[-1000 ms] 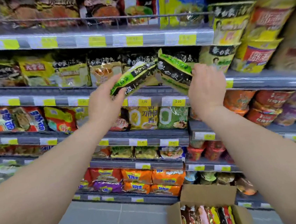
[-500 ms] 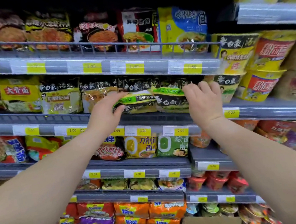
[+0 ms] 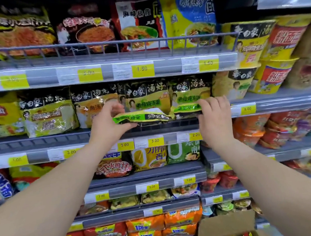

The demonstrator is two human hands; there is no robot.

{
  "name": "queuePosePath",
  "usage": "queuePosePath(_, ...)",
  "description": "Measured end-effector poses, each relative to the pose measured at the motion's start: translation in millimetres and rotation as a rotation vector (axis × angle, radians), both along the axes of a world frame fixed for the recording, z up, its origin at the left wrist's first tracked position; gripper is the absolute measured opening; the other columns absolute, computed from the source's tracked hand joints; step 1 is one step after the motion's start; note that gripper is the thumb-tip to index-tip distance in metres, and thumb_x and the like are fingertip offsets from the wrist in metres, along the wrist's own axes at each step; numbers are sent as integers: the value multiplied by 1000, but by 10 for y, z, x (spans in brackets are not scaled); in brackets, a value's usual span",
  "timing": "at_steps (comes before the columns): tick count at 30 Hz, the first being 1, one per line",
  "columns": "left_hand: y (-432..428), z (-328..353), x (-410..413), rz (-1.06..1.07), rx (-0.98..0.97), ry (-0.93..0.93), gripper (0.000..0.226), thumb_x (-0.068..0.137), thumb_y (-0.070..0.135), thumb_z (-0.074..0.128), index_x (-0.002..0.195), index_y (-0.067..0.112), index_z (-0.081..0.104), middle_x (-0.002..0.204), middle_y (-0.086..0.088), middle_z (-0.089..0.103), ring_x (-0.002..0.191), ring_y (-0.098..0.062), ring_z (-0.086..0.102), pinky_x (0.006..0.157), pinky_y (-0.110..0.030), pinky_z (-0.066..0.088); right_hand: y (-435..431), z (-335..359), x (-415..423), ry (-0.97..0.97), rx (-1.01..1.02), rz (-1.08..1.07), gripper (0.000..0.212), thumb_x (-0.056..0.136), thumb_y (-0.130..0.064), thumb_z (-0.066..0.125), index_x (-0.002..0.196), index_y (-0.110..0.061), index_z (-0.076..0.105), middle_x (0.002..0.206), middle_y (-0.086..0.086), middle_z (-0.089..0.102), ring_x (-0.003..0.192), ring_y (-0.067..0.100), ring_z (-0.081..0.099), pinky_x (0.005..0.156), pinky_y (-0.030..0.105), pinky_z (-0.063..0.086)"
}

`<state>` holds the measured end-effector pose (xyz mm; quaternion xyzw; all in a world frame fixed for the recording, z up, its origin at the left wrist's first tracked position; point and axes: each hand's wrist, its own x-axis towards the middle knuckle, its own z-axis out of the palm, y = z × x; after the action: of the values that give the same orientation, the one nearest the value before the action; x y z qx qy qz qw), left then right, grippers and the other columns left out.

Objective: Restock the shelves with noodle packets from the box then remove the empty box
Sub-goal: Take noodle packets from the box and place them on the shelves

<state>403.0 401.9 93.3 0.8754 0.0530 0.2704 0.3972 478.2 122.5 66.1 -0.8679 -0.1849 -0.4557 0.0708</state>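
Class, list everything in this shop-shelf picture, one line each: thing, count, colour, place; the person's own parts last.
Left green-and-black noodle packet: one, green and black, flat at the second shelf's front.
Right green-and-black noodle packet: one, same colours, beside it.
Standing noodle packets: several, yellow and black, behind those two.
Cup noodle tubs: several, yellow and red, upper right.
Price labels: many, yellow, along shelf edges.
Grey metal shelves: several tiers, grey, across the view.
Brown cardboard box: one, brown, bottom right, packets inside.
Left hand: one, pinches the left packet.
Right hand: one, grips the right packet.
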Motion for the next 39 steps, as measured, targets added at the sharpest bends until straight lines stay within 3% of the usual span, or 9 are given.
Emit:
queuePosePath(5, -63, 153, 176, 69, -154, -82, 64, 65, 41, 84, 114, 20, 49, 105, 5, 57, 95, -13, 53, 82, -29, 42, 49, 186, 74, -86, 53, -139, 33, 90, -21, 52, 122, -16, 58, 120, 22, 53, 111, 38, 42, 111, 55, 20)
queuePosePath(8, -173, 100, 269, 281, -193, -104, 67, 67, 43, 82, 108, 8, 43, 102, -3, 47, 87, -19, 45, 78, -30, 38, 203, 196, 37, 0, 191, -240, 41, 84, -26, 64, 122, -13, 55, 110, 21, 54, 100, 38, 49, 89, 48, 35)
queuePosePath(11, -288, 36, 282, 324, -206, -174, 47, 78, 37, 74, 95, 9, 40, 96, -8, 44, 82, -20, 41, 75, -35, 39, 335, 22, -20, 90, 227, -111, 34, 81, -21, 62, 110, -5, 57, 99, 19, 56, 90, 39, 53, 75, 44, 41)
queuePosePath(14, -325, -45, 290, 207, -34, -116, 23, 94, 33, 55, 99, 12, 47, 100, -7, 41, 77, -19, 40, 72, -31, 34, 407, -189, -23, 201, 145, 29, 37, 86, -26, 57, 120, -11, 56, 114, 20, 54, 104, 41, 49, 85, 50, 43)
queuePosePath(17, -322, -93, 327, 115, 142, 11, 34, 97, 35, 47, 124, 14, 49, 109, -8, 34, 72, -20, 44, 74, -30, 38, 441, -199, 41, 290, 72, 28, 44, 89, -39, 51, 130, -23, 53, 134, 22, 45, 118, 46, 41, 97, 59, 36)
queuePosePath(20, -317, -101, 368, 118, 275, 73, 35, 98, 33, 44, 128, 15, 50, 118, -15, 36, 88, -34, 52, 80, -37, 44, 396, -105, 139, 428, -35, 12, 52, 92, -53, 40, 136, -26, 48, 147, 21, 31, 129, 49, 29, 105, 61, 25)
queuePosePath(26, -353, -94, 371, -1, 361, 124, 42, 97, 34, 46, 138, 26, 45, 131, -12, 32, 93, -32, 56, 80, -36, 50, 256, 59, 209, 461, 145, -27, 55, 92, -50, 47, 133, -12, 46, 139, 24, 36, 129, 43, 27, 105, 53, 26)
queuePosePath(32, -176, -130, 303, -25, 469, 138, 45, 96, 43, 45, 139, 30, 43, 133, -14, 39, 116, -34, 45, 90, -41, 46, 310, 101, 209, 658, 30, -2, 70, 89, -63, 40, 149, -34, 17, 151, 13, 22, 139, 36, 15, 111, 51, 22)
queuePosePath(39, -201, -191, 108, -97, 398, -104, 34, 88, 28, 59, 121, 17, 60, 125, -7, 51, 121, -27, 42, 102, -39, 32, 376, 109, -203, 573, 123, 48, 59, 91, -45, 54, 138, -10, 45, 138, 14, 46, 129, 32, 39, 107, 43, 32)
